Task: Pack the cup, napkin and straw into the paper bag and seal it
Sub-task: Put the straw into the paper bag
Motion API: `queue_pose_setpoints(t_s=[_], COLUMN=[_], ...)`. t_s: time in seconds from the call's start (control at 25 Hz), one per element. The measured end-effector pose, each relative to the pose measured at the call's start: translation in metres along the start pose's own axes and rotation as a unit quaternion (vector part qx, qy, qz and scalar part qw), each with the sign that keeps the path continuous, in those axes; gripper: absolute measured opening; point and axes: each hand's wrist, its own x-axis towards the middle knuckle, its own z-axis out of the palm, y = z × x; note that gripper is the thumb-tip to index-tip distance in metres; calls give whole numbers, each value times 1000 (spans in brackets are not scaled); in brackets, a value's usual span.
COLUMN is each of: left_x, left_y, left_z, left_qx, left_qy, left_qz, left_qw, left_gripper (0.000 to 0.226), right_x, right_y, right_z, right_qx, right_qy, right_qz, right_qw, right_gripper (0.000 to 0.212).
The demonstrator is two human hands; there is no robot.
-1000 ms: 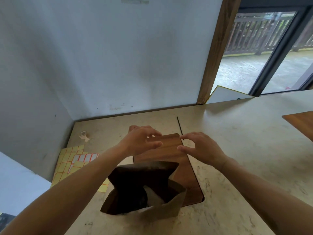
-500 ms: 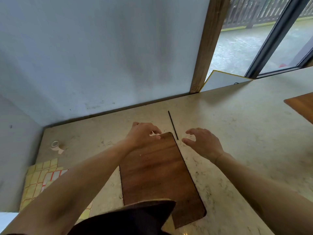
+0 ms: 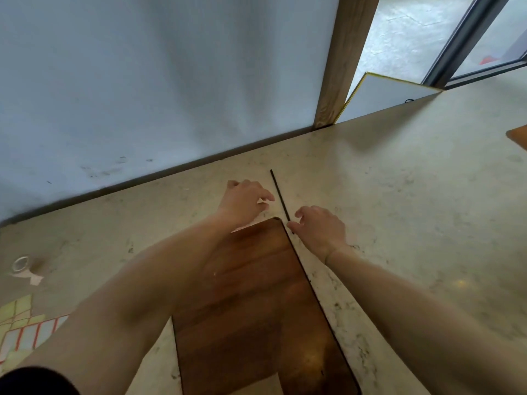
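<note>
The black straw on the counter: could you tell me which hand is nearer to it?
Right. The right hand has its fingertips at the straw's near end, seemingly touching it. The left hand hovers just to the straw's left, pinching something small and white.

The pale speckled bench [image 3: 399, 201] carries a wooden board [image 3: 251, 303], a thin black straw [image 3: 278, 192] just beyond it, a tape roll [image 3: 20, 264] and label sheets [image 3: 25, 329] far left.
</note>
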Motion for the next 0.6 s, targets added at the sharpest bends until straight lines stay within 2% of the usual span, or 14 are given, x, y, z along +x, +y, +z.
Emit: queue_pose_setpoints(t_s=[0.24,0.44,0.6], left_x=[41,58,53], left_y=[2,2,-1], left_z=[24,32,35], left_qx=[80,120,186], left_qy=[1,21,41], left_qz=[62,117,165], left_qw=[995,986,968], left_gripper=[30,23,17], right_x=[30,43,46], right_y=[-4,-7,-6], right_z=[21,20,18], right_qx=[-37,-72,-82], right_qy=[6,-9,-16], right_qz=[21,15,18], right_qw=[999,997,996], right_gripper=[30,16,14])
